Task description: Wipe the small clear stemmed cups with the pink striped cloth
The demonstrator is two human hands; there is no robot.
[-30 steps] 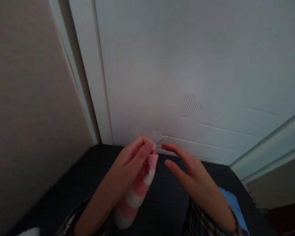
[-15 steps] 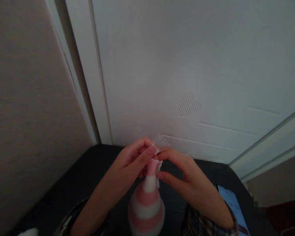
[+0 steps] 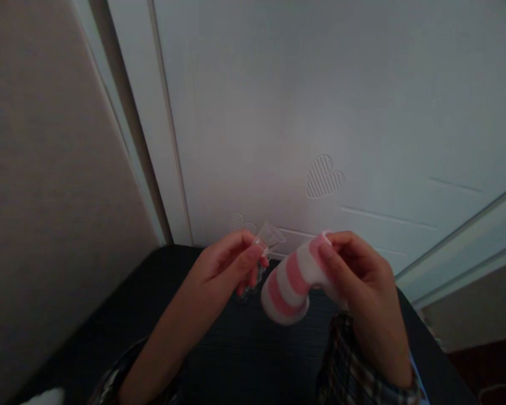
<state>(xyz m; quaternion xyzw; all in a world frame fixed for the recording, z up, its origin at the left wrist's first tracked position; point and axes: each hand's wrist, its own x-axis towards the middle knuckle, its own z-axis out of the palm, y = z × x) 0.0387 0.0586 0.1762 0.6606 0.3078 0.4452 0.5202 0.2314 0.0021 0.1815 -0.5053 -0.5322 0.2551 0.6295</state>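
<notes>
My left hand [image 3: 231,264] pinches a small clear plastic clip [image 3: 266,243] between thumb and forefinger, held up over a dark surface. Just to its right, my right hand [image 3: 356,270] grips the top end of a pink-and-white striped sock [image 3: 289,281], fingers closed around it. The sock curves down and to the left from that hand, its lower end close to the clip without clearly touching it. Both hands hover in front of a white panel with heart shapes.
A dark, finely ribbed surface [image 3: 219,360] lies below my hands. Behind stands a white panel [image 3: 320,112] with embossed striped hearts [image 3: 324,177]. A beige wall [image 3: 46,197] fills the left. Plaid sleeves [image 3: 354,371] cover my wrists. Something white [image 3: 42,396] shows at the bottom left corner.
My right hand took the sock's top end and pulled it away to the right, off the clip. My left hand kept hold of the clear clip, almost in place.
</notes>
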